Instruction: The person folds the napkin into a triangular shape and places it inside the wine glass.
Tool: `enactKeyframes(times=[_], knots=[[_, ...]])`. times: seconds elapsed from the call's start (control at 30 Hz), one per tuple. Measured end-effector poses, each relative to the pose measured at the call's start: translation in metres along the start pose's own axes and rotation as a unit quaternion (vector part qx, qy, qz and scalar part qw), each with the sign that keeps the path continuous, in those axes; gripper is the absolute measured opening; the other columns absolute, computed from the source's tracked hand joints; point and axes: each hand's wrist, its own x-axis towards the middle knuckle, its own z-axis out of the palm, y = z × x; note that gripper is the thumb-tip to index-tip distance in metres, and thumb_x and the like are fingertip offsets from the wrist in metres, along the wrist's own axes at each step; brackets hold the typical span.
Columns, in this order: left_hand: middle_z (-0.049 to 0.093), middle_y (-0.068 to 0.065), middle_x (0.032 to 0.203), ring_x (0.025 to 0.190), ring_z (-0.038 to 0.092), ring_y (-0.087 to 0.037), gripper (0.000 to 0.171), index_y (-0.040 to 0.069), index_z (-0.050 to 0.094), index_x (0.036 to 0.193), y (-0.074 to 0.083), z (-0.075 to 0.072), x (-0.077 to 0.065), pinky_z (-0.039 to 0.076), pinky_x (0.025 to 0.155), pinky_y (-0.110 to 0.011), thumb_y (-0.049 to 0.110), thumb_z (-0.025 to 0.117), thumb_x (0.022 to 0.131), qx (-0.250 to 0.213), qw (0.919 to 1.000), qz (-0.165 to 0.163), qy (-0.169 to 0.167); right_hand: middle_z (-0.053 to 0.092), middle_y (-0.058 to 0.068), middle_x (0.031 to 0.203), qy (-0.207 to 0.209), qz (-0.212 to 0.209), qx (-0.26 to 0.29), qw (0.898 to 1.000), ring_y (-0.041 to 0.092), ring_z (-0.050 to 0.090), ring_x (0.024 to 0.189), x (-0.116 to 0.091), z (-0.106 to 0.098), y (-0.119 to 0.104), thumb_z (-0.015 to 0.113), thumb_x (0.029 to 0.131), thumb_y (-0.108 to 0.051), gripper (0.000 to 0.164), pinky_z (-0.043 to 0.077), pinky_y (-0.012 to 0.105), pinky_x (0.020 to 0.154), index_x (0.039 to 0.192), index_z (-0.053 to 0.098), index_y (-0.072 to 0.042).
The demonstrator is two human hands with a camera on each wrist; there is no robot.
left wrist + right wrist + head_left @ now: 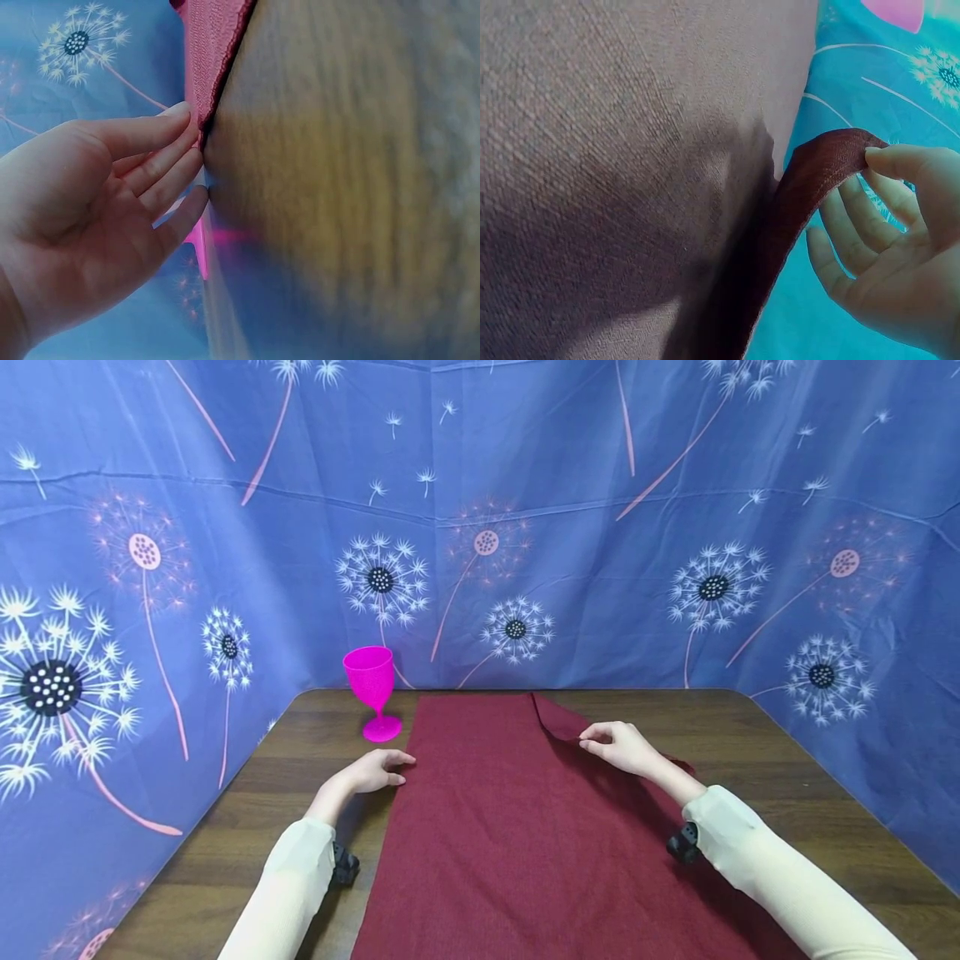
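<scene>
A dark red cloth (480, 827) lies lengthwise over the table. At its right side my right hand (618, 747) pinches the cloth's edge between thumb and fingers. That edge is lifted and partly folded over. In the right wrist view, the raised strip of cloth (810, 187) runs up to my thumb, while the other fingers stay loosely spread. My left hand (369, 772) is at the cloth's left edge, fingertips at the hem, thumb apart from the fingers. A bright pink goblet (371, 681) stands upright on the wood, beyond my left hand.
The brown wooden table (795, 810) shows on both sides of the cloth. Blue fabric (600, 568) with a dandelion print hangs behind the table and along its sides. A small black device (345, 864) is strapped at each wrist.
</scene>
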Motion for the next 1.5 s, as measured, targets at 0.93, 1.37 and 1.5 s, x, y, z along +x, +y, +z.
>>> enactKeyframes(times=[0.93, 1.37, 1.5], knots=[[0.058, -0.025, 0.123, 0.121, 0.049, -0.039, 0.036, -0.005, 0.057, 0.12, -0.01, -0.001, 0.002, 0.04, 0.1, -0.049, 0.006, 0.062, 0.086, -0.017, 0.9997, 0.019, -0.004, 0.073, 0.004, 0.088, -0.041, -0.041, 0.011, 0.998, 0.015, 0.066, 0.081, -0.011, 0.024, -0.019, 0.066, 0.082, -0.007, 0.01, 0.048, 0.028, 0.07, 0.091, 0.07, -0.006], [0.056, -0.027, 0.125, 0.122, 0.048, -0.041, 0.036, -0.008, 0.056, 0.12, 0.003, 0.0, -0.001, 0.038, 0.101, -0.05, 0.001, 0.061, 0.086, -0.008, 1.0, -0.002, -0.001, 0.07, 0.006, 0.074, -0.019, -0.024, 0.025, 0.999, 0.007, 0.061, 0.064, -0.011, 0.032, -0.019, 0.066, 0.08, -0.002, 0.013, 0.044, 0.02, 0.059, 0.093, 0.067, -0.001], [0.056, -0.026, 0.125, 0.122, 0.048, -0.039, 0.035, -0.008, 0.055, 0.121, 0.002, 0.001, -0.001, 0.039, 0.101, -0.049, 0.0, 0.06, 0.087, -0.002, 1.0, -0.006, 0.001, 0.071, 0.005, 0.077, -0.036, -0.025, 0.024, 0.999, 0.014, 0.066, 0.074, -0.014, 0.033, -0.02, 0.065, 0.077, 0.002, 0.021, 0.048, 0.024, 0.065, 0.098, 0.067, 0.002]])
